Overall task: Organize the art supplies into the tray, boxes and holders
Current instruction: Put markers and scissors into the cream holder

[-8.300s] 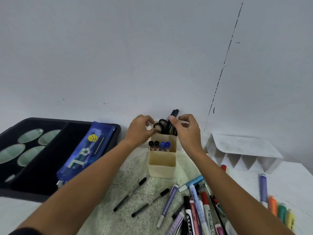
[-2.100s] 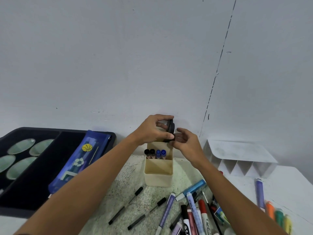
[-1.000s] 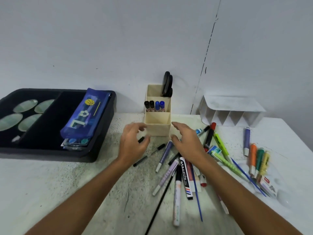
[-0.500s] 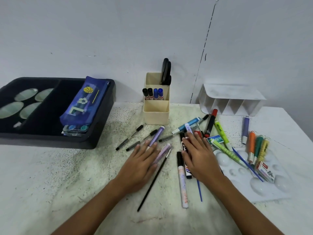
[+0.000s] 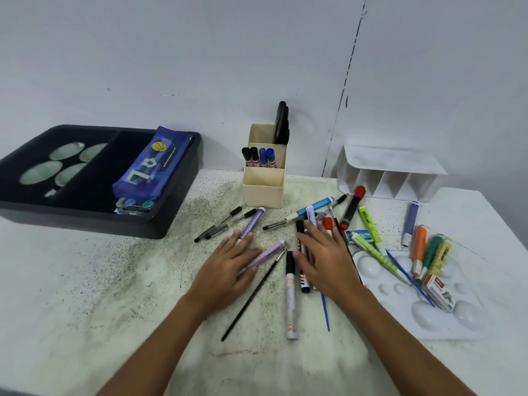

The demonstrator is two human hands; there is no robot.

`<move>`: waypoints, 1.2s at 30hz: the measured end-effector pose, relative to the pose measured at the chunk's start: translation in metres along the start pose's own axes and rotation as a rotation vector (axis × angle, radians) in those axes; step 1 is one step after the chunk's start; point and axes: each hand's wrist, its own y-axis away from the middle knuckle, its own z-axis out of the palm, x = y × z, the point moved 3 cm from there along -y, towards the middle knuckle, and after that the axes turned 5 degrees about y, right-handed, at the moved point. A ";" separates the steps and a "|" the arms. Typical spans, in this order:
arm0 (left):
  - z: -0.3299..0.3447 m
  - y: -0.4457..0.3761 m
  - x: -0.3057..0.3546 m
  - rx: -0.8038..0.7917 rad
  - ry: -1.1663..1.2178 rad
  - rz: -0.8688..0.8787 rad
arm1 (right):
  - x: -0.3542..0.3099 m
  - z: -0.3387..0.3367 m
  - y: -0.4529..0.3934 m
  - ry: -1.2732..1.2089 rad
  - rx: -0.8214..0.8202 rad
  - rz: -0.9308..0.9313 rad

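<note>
Tray (image 5: 160, 227), black, stands at far left; a blue pencil case (image 5: 151, 164) leans on its right rim, and what lies beneath the case is hard to make out. Left hand (image 5: 228, 270) lies flat, fingers straight, pressing two lilac markers (image 5: 253, 222). Cream holder (image 5: 264, 190) stands behind, near the wall, with four capped markers in the middle slot and black scissors (image 5: 282, 122) at the back. Right hand (image 5: 325, 258) rests flat and open over the marker pile (image 5: 303, 267), covering several barrels. White divided holder (image 5: 385, 175) and paint palette (image 5: 445, 318) lie at right, well apart from both hands.
</note>
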 end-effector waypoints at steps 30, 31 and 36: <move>-0.053 -0.014 0.035 0.103 1.255 -0.724 | -0.025 -0.030 -0.028 -0.162 -0.133 0.356; -0.051 -0.015 0.036 0.123 1.358 -0.736 | -0.027 -0.036 -0.026 -0.274 -0.061 0.388; -0.042 -0.025 0.053 0.086 1.746 -0.790 | -0.050 -0.047 -0.017 -0.686 0.017 0.438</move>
